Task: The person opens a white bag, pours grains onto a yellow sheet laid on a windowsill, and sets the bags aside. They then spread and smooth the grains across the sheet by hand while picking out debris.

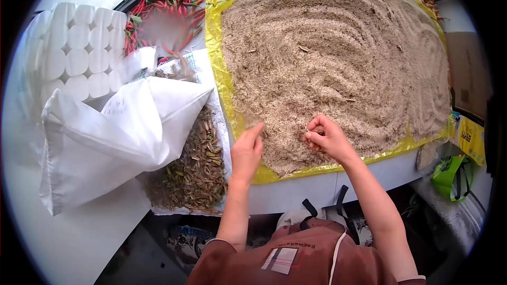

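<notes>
Your brown shirt [311, 272] is closest, just off the near edge of the yellow sheet [217, 37], which lies on the worktop [311, 189]. Seeds [327, 58] cover most of that sheet, ridged in curved furrows. Your right hand [327, 138] is over the sheet's near part, thumb and fingertips drawn together in a pinch; whatever is between them is too small to tell. Your left hand [245, 153] is at the sheet's near left corner, index finger stretched toward the seeds and the others curled; you can't tell from here whether it holds anything.

Judging by the layer, your spreading looks largely done, since seeds reach close to most of the sheet's edges. Picking out seems unfinished: a few husk bits [303, 48] lie scattered on the sheet. Left of it, you have a heap of husks [198, 163], partly covered by a white bag [121, 132].

As for writing, your shirt has small dark lettering that seems to begin "Engla", above a striped patch [282, 260]. Faint marks on the white bag can't be read. Right of the sheet, a yellow bag [471, 137] carries dark print too small to make out.
</notes>
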Motion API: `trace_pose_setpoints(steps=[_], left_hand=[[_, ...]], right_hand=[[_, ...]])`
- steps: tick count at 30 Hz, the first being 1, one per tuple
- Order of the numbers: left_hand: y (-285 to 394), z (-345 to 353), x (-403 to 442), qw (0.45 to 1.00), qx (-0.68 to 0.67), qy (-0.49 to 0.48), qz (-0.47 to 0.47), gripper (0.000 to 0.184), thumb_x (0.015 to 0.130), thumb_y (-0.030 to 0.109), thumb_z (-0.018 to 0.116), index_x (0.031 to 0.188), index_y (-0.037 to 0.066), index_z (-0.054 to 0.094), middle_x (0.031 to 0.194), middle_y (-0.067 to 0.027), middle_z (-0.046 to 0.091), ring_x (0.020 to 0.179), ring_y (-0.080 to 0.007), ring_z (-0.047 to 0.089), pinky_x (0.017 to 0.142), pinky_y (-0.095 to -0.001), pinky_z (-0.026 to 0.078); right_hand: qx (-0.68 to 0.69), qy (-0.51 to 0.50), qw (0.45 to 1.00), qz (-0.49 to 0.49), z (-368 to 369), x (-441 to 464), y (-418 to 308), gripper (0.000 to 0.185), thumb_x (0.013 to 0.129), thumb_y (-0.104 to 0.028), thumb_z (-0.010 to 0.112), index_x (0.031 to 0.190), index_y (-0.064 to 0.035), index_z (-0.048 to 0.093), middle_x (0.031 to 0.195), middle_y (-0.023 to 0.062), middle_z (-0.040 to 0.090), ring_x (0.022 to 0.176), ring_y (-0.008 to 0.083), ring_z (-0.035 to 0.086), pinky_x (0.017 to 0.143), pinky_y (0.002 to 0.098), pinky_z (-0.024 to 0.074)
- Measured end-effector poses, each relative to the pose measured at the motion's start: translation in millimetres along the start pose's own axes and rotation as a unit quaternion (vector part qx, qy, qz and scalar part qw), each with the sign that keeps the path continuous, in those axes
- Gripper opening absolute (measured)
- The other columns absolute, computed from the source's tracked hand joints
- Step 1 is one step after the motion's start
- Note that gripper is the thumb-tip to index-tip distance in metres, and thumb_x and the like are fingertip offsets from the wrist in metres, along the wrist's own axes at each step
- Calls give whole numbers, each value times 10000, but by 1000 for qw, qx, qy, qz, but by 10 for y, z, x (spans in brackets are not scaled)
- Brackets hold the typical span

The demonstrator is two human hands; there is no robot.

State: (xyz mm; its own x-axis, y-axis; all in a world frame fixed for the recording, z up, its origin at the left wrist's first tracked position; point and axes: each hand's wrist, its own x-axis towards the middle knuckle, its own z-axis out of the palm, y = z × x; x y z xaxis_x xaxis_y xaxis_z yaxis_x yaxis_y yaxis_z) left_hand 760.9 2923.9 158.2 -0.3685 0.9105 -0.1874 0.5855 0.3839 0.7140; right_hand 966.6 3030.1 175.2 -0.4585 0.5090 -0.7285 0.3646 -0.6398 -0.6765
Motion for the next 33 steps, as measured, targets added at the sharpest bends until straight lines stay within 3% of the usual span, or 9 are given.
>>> trace_pose_setpoints(steps=[5, 9, 17, 21, 24, 25, 28, 29, 33], left_hand=[[-118, 89, 25, 996, 60, 1, 69, 203, 806, 25, 601, 1001, 71, 632, 899, -113, 637, 764, -276, 624, 679, -334, 503], [-119, 94, 4, 996, 65, -9, 68, 189, 805, 30, 601, 985, 83, 622, 915, -108, 637, 804, -299, 619, 712, -360, 504], [-70, 102, -25, 991, 98, -31, 85, 164, 791, 44, 617, 950, 84, 614, 866, -95, 615, 771, -292, 611, 678, -373, 501], [217, -60, -33, 984, 150, -50, 81, 158, 794, 69, 605, 951, 75, 607, 859, -101, 608, 763, -296, 608, 673, -382, 500], [514, -126, -62, 974, 193, -93, 70, 147, 797, 79, 595, 943, 67, 604, 846, -108, 600, 768, -304, 608, 667, -388, 499], [600, -105, -40, 970, 208, -110, 67, 143, 797, 81, 592, 939, 64, 603, 840, -109, 598, 770, -307, 608, 664, -390, 499], [840, 4, -10, 974, 170, -113, 95, 108, 786, 81, 635, 892, 62, 640, 799, -121, 601, 703, -304, 601, 620, -384, 484], [943, 19, -10, 980, 140, -104, 99, 101, 786, 77, 636, 885, 60, 642, 797, -121, 602, 705, -302, 603, 621, -378, 485], [1111, 80, 30, 991, 38, -58, 118, 79, 803, 84, 626, 877, 58, 629, 800, -117, 593, 696, -303, 603, 617, -377, 489]], right_hand=[[68, -55, 996, 28, -45, -205, -15, 264, 887, -130, 564, 1141, -74, 514, 858, 43, 616, 684, 77, 575, 586, 210, 484], [101, -54, 993, 39, 19, -208, 156, 180, 923, -166, 523, 1058, -49, 546, 865, 44, 608, 707, 79, 585, 595, 212, 497], [69, -51, 996, 26, 117, -233, 225, 275, 932, -93, 457, 1189, -17, 518, 866, 37, 607, 711, 73, 571, 611, 210, 502], [41, -9, 999, 14, 144, -259, 199, 227, 920, -47, 468, 1111, -28, 589, 872, 23, 599, 718, 73, 561, 629, 208, 489], [-160, 159, 943, -243, 254, -336, 49, 238, 903, -17, 489, 1120, -32, 585, 865, 41, 601, 714, 97, 570, 632, 218, 488], [-194, 199, 899, -337, 279, -433, -138, 235, 887, -38, 508, 1105, -49, 593, 915, 127, 627, 757, 259, 618, 671, 296, 510], [-306, 196, 812, -456, 300, -387, -134, 251, 874, -14, 516, 1111, -51, 590, 937, 130, 629, 798, 288, 622, 689, 323, 506], [-340, 162, 835, -400, 262, -293, -35, 286, 863, 1, 517, 1136, -56, 581, 964, 134, 628, 809, 303, 622, 690, 320, 502], [-162, 211, 924, -276, 99, -479, -94, 299, 932, -54, 462, 1222, -61, 532, 964, 47, 612, 752, 73, 559, 583, 209, 482]])
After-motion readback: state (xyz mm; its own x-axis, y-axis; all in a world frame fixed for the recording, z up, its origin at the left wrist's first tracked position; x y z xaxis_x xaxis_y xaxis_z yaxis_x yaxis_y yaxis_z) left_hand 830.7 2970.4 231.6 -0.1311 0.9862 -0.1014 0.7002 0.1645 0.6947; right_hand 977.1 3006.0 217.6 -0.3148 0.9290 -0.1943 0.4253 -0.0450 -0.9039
